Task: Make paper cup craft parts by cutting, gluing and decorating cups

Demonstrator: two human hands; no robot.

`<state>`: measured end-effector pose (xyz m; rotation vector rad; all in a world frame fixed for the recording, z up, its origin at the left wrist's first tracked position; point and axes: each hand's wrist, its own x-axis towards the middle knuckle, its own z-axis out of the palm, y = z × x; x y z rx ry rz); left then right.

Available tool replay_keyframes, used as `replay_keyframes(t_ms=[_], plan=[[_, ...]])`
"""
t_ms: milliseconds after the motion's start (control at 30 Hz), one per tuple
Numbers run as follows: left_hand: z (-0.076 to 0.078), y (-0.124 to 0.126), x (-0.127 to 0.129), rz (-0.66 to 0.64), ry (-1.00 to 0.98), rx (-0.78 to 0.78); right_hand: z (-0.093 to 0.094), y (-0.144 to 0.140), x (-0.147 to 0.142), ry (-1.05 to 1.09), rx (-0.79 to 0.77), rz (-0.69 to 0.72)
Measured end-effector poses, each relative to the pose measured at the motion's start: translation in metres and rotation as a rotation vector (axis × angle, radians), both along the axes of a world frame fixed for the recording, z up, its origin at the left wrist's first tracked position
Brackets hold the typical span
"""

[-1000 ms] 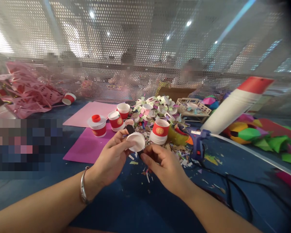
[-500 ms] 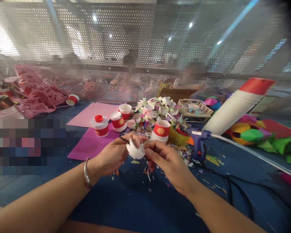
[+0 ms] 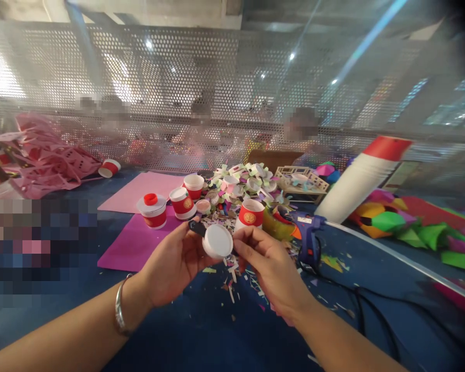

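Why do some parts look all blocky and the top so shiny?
In the head view, a patch at the left edge is pixelated into squares; ceiling lights glare through the perforated screen; the edges curve and the far right corner goes dark; the white disc between both hands stays fairly sharp.

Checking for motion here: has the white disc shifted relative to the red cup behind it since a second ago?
Yes. The white disc has moved right, closer to the red cup, held between both hands.
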<state>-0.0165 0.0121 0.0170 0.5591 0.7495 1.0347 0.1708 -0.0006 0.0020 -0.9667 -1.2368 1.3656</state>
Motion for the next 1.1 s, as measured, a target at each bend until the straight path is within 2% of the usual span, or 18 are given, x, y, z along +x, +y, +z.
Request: replay_keyframes(t_ms=[100,200,367,567,633,700,800,867,1000,1100], plan=[[0.0,-0.005,0.002,-0.046,-0.128,0.057,0.001,0.001,0.0,0.001,0.023,-0.037],[0.001,-0.008,0.002,-0.085,-0.166,0.116,-0.001,0.001,0.001,0.011,0.032,-0.041],[0.002,-0.013,-0.002,-0.168,-0.094,0.224,-0.006,0.002,0.001,0.044,0.039,-0.019],[-0.001,-0.012,-0.002,-0.183,0.047,0.339,-0.004,0.002,0.0,0.035,0.052,-0.027],[-0.002,-0.01,-0.001,-0.185,0.082,0.408,-0.002,0.002,0.0,-0.03,0.048,-0.053],[-0.003,-0.008,-0.002,-0.16,0.121,0.462,0.0,0.0,0.001,-0.15,0.074,-0.143],[-0.006,-0.004,-0.002,-0.093,0.223,0.509,0.002,-0.004,0.002,-0.337,0.222,-0.266],[-0.009,-0.003,-0.002,-0.075,0.29,0.522,0.003,-0.008,0.002,-0.402,0.305,-0.233],[-0.013,-0.001,-0.001,-0.055,0.427,0.55,0.004,-0.013,0.001,-0.451,0.357,-0.091],[-0.012,-0.001,-0.001,-0.032,0.492,0.562,0.004,-0.013,0.0,-0.474,0.395,-0.069]])
